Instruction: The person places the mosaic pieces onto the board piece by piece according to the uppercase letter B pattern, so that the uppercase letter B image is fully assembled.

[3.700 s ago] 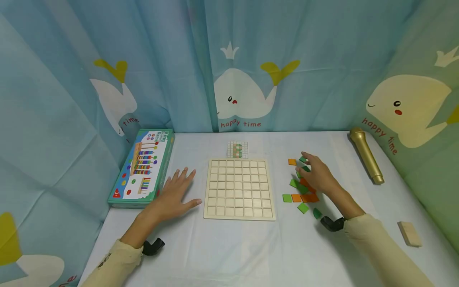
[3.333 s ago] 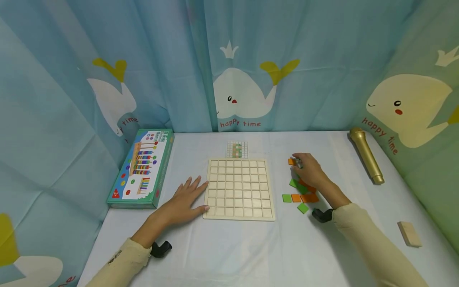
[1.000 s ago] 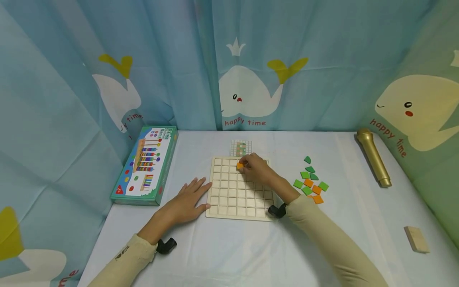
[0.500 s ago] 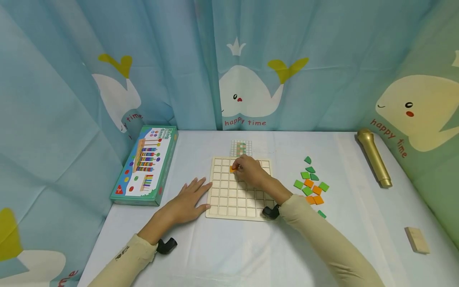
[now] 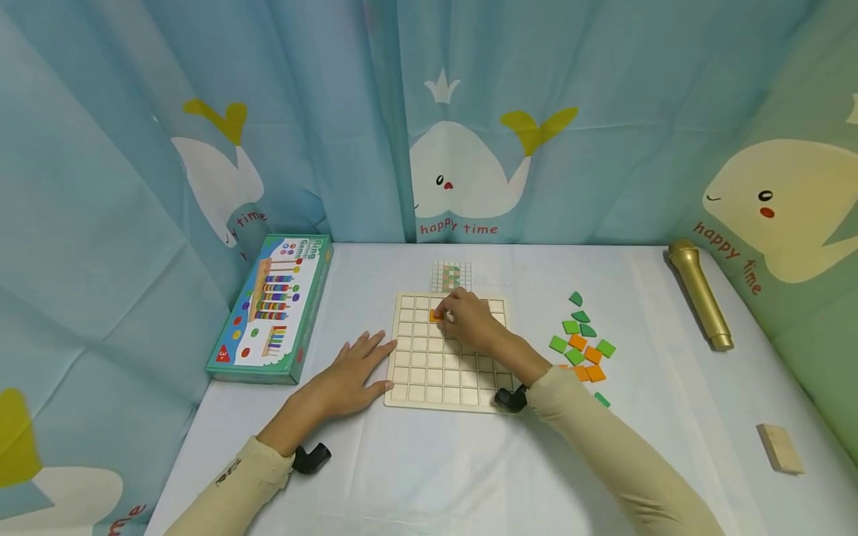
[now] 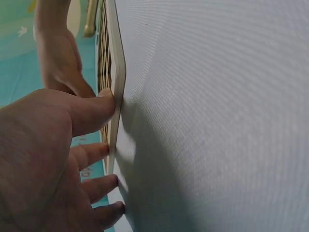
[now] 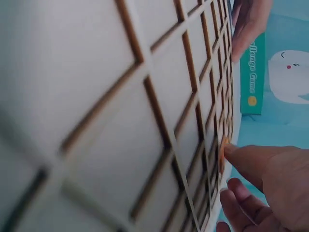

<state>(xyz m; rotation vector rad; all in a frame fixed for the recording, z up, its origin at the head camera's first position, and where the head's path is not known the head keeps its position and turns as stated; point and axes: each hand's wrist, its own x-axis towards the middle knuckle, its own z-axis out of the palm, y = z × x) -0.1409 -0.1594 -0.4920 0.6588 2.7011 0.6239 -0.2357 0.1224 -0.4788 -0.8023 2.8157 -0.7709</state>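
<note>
shifted! the orange tile [image 5: 436, 316], by the top row a second ago, is now at the second row of the board [image 5: 434, 377], third column from the left. only piece seen there, then, with the other tiles [image 5: 577, 342] scattered off to the right. right hand [image 5: 469, 321]: thumb on the tile, but pinching or merely pressing, i can't tell. left hand [image 5: 347, 385]: fingers spread, tips at the board's left edge.

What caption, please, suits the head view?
Right hand touches an orange tile on a gridded board, left hand at the edge.
</note>
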